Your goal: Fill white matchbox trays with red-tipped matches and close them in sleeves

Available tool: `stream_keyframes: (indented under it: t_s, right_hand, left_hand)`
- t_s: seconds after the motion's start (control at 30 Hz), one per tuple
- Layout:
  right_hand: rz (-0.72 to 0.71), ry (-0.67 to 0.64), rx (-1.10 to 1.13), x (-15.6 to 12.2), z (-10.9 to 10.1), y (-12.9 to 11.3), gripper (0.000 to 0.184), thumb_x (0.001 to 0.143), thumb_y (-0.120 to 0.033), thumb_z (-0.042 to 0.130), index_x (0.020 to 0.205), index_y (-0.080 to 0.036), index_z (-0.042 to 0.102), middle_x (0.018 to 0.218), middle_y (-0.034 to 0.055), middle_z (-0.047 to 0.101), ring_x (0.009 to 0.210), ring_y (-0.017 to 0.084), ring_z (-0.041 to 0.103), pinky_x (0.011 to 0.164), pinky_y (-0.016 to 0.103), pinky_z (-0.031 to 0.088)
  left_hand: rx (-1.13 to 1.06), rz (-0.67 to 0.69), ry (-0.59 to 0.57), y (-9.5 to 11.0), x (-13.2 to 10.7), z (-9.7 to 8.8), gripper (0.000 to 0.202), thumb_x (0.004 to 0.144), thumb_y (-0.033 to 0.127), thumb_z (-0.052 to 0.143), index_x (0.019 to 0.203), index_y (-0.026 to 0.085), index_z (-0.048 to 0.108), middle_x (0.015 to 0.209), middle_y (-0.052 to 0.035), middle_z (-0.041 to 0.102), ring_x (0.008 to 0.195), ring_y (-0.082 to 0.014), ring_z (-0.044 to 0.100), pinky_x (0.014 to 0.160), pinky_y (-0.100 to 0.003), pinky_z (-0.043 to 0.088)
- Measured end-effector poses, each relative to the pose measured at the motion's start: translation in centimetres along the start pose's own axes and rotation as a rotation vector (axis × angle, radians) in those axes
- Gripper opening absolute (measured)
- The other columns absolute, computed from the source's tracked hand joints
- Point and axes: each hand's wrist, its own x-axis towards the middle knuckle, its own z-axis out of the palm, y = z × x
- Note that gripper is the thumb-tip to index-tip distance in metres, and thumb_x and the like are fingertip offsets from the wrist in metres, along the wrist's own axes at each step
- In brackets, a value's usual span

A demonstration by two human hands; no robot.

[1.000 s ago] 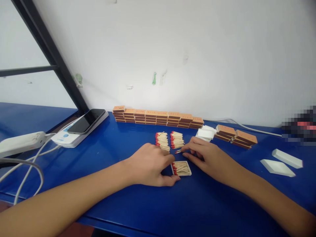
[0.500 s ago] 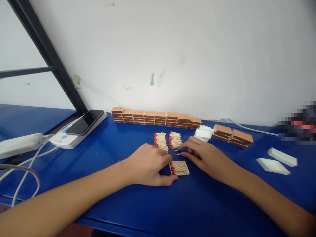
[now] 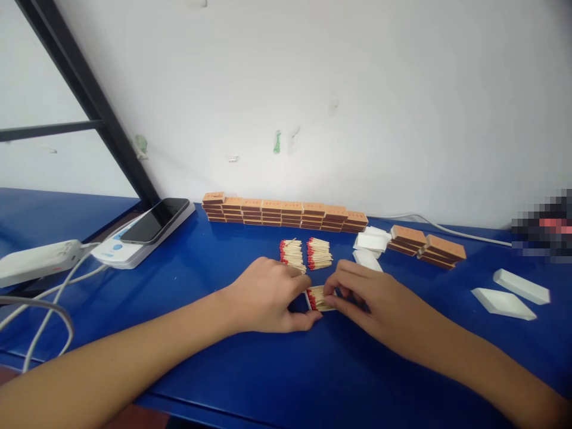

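A small white matchbox tray (image 3: 316, 298) filled with red-tipped matches lies on the blue table (image 3: 223, 369). My left hand (image 3: 268, 296) curls around the tray's left end, thumb and fingers pinching it. My right hand (image 3: 366, 295) covers the tray's right end, fingers bent over the matches and pressing on them. Just behind the hands lie two loose bundles of matches (image 3: 306, 253).
A long row of stacked orange matchboxes (image 3: 286, 213) lines the wall. More orange boxes (image 3: 426, 244) and white empty trays (image 3: 370, 247) sit at the right, with two white trays (image 3: 509, 295) farther right. A phone on a white device (image 3: 152, 229) and cables (image 3: 40, 280) lie left.
My right hand has come back from the loose matches beside the bundles and now rests on the tray's right end. The two stray matches are no longer on the table. The left hand stayed put.
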Motion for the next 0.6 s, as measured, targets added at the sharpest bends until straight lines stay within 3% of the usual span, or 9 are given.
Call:
stream_keyframes:
  t_s: [0.17, 0.4, 0.6]
  right_hand:
    - [0.026, 0.005, 0.013, 0.01, -0.2, 0.26, 0.017, 0.104, -0.03, 0.058, 0.09, -0.024, 0.066, 0.085, 0.0014, 0.062, 0.07, 0.015, 0.058, 0.06, 0.028, 0.044]
    - [0.057, -0.067, 0.023, -0.08, -0.29, 0.56, 0.008, 0.099, -0.024, 0.062, 0.092, -0.025, 0.066, 0.085, 0.0004, 0.062, 0.069, 0.014, 0.057, 0.06, 0.028, 0.045]
    - [0.017, -0.108, 0.077, -0.19, -0.26, 0.64, 0.01, 0.099, -0.021, 0.06, 0.096, -0.026, 0.068, 0.091, 0.0011, 0.063, 0.068, 0.013, 0.057, 0.059, 0.028, 0.045]
  left_hand:
    - [0.002, 0.006, 0.003, -0.08, -0.1, 0.03, 0.037, 0.09, 0.053, 0.068, 0.08, 0.018, 0.068, 0.07, -0.0006, 0.067, 0.06, -0.0169, 0.063, 0.053, -0.03, 0.037]
    - [-0.014, 0.013, -0.01, -0.13, -0.12, -0.04, 0.037, 0.091, 0.053, 0.067, 0.083, 0.017, 0.07, 0.071, -0.0019, 0.068, 0.061, -0.018, 0.064, 0.054, -0.031, 0.038]
    - [-0.03, 0.007, -0.024, -0.08, 0.0, 0.11, 0.038, 0.09, 0.055, 0.067, 0.088, 0.017, 0.073, 0.073, -0.0015, 0.069, 0.063, -0.0194, 0.066, 0.054, -0.033, 0.038]
